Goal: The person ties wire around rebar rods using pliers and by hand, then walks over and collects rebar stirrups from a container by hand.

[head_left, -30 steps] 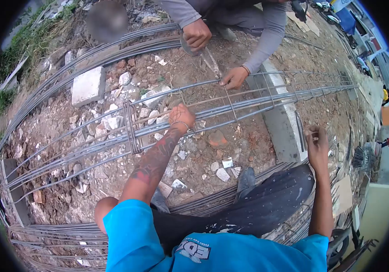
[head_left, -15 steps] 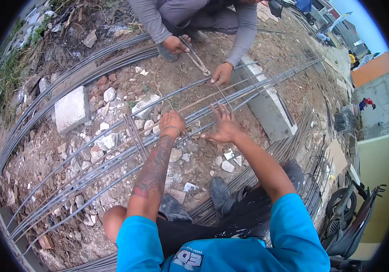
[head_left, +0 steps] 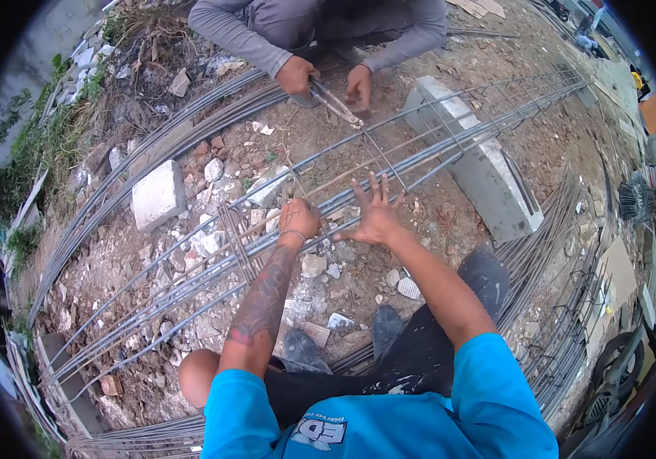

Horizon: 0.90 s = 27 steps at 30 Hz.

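My left hand (head_left: 299,219), with a bracelet at the wrist, is closed at the long steel bars, on what looks like a thin wire stirrup (head_left: 295,183); the fingers partly hide it. To its right my right hand (head_left: 378,213) is open, fingers spread, over the long rebars (head_left: 435,151) and apparently resting against them. A square stirrup (head_left: 380,157) crosses the bars just beyond my right fingertips. More stirrups (head_left: 234,241) stand bunched left of my left hand. Opposite, a co-worker's hand holds pincers (head_left: 337,105) above the far bar; their other hand hangs beside the pincers.
A concrete block (head_left: 489,176) supports the bars on the right, another block (head_left: 68,390) at lower left. A white block (head_left: 158,195) lies among rubble. Curved rebars (head_left: 137,164) run behind, and bundled rods (head_left: 546,203) lie at right. A motorbike (head_left: 611,375) stands at lower right.
The co-worker's hand has come off the far bar, and the pincers have drawn back slightly. My hands stay at the bars, with the right fingers more spread. The view has shifted.
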Tool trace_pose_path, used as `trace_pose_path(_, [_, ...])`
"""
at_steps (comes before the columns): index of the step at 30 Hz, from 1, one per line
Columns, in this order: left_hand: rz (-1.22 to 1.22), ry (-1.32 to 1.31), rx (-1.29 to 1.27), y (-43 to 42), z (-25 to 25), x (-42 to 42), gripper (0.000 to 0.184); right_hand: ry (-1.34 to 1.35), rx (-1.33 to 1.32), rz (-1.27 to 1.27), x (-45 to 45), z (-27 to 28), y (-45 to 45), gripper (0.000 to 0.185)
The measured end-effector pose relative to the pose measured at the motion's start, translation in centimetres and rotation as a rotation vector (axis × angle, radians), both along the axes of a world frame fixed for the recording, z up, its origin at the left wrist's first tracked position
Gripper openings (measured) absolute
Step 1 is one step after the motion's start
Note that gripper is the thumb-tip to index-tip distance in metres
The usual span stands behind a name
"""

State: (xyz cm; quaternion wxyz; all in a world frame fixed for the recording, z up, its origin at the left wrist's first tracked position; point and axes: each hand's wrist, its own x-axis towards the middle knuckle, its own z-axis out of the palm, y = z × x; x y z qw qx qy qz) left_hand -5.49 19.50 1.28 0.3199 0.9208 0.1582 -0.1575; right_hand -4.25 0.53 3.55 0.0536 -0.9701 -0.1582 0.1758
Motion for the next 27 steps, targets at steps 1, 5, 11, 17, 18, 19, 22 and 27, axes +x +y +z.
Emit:
trace_pose_path(1, [-0.029, -0.176, 0.140, -0.1, -0.5, -0.4, 0.035, -0.010, -0.001, 0.008, 0.0, -0.3, 0.0, 0.132])
trace_pose_path(5, [0.043, -0.089, -0.119, -0.4, 0.4, -0.5, 0.030, -0.027, 0.083, -0.018, 0.0, -0.9, -0.1, 0.131])
trace_pose_path(11, [0.028, -0.168, -0.001, -0.8, 1.0, -1.1, 0.033, -0.025, 0.067, -0.036, -0.1, -0.9, -0.1, 0.131])
trace_pose_path(17, [0.045, -0.232, -0.001, -0.9, 2.2, -1.9, 0.040, -0.027, 0.052, -0.036, -0.3, 0.0, 0.0, 0.127])
trace_pose_path(18, [0.064, -0.241, -0.001, -0.7, 2.2, -2.0, 0.040, -0.020, 0.044, -0.038, -0.5, 0.3, 0.0, 0.127])
trace_pose_path(19, [0.040, -0.334, 0.092, -0.4, 2.3, -2.2, 0.041, -0.018, 0.054, -0.035, -0.7, 0.6, -0.1, 0.125])
trace_pose_path(22, [0.028, -0.369, 0.068, -0.9, 9.2, -4.2, 0.041, 0.000, 0.341, -0.151, -0.9, 1.9, 0.5, 0.122])
trace_pose_path(27, [-0.030, -0.409, -0.408, -2.3, 13.0, -7.6, 0.028, 0.559, 1.566, -0.183, -3.5, 8.9, 1.2, 0.034])
